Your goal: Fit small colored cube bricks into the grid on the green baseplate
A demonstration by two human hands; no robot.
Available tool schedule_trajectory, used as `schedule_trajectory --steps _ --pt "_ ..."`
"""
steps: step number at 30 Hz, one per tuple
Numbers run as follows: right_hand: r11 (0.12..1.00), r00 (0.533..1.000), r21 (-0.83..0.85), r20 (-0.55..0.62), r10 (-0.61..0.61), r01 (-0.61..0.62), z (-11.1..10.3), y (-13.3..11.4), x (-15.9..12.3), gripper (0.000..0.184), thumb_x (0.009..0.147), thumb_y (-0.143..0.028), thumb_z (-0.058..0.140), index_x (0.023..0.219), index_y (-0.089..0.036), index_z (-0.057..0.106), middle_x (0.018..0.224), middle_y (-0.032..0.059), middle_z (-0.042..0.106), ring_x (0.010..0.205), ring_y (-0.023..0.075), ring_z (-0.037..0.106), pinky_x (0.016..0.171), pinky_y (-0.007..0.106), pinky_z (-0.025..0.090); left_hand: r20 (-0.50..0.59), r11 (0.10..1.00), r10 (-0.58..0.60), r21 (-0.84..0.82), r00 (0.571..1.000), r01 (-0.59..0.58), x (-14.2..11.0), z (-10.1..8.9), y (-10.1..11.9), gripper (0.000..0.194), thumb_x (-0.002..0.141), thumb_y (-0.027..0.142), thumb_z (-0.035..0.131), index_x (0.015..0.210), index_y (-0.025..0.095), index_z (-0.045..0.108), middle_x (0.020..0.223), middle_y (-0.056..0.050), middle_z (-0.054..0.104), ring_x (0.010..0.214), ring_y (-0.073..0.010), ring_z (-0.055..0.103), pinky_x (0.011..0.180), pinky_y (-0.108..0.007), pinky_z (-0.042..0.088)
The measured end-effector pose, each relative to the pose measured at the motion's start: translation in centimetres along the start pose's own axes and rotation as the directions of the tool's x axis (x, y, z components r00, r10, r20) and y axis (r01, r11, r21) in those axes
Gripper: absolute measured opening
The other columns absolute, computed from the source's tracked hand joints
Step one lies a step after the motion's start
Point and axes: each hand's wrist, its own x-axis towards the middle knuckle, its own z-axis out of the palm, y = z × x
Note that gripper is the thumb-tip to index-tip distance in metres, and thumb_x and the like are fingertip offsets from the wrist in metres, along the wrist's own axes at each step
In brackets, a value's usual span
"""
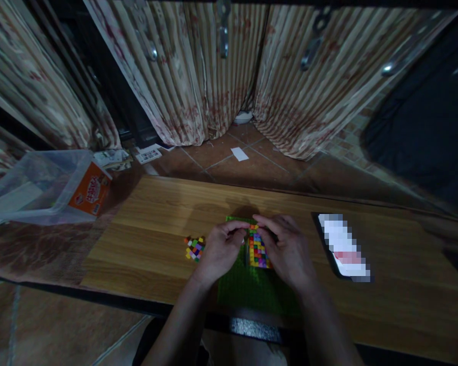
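A green studded baseplate [232,292] lies on the wooden table, with a block of multicoloured toy bricks [257,252] on it. My left hand [223,248] is at the block's upper left, thumb and forefinger pinched together; anything between them is too small to make out. Around the upper right of the block curls my right hand [290,246], its thumb and forefinger against the top bricks. To the left of my left hand sits a cluster of loose small bricks [194,249], partly covered by that hand.
A phone [343,246] with a blurred lit screen lies to the right on the table [137,249]. Beyond the table's left end stands a clear plastic bin [41,188] with an orange label. Papers [239,154] lie on the tiled floor before striped curtains [198,81].
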Motion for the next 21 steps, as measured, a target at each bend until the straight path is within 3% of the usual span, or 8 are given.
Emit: schedule_trajectory --steps 5,21 --pt "0.999 1.0 0.033 -0.016 0.018 -0.017 0.06 -0.07 -0.06 0.03 0.094 -0.022 0.056 0.117 -0.029 0.072 0.098 0.0051 0.075 0.099 0.025 0.063 0.087 0.044 0.052 0.004 1.0 0.028 0.002 1.0 -0.028 -0.01 -0.06 -0.24 0.022 0.086 0.021 0.062 0.099 0.02 0.079 0.08 -0.002 0.075 0.07 -0.0146 0.063 0.068 -0.024 0.047" --pt "0.982 0.995 0.163 -0.012 0.095 -0.092 0.39 0.13 -0.27 0.031 0.091 -0.023 0.058 0.117 -0.03 0.073 0.102 0.0039 0.077 0.096 0.0215 0.07 0.088 0.041 0.054 0.035 0.992 0.121 0.037 0.992 -0.122 -0.21 0.19 -0.18 0.026 0.09 0.018 0.057 0.105 0.021 0.078 0.1 -0.003 0.078 0.09 -0.0179 0.07 0.086 -0.029 0.052"
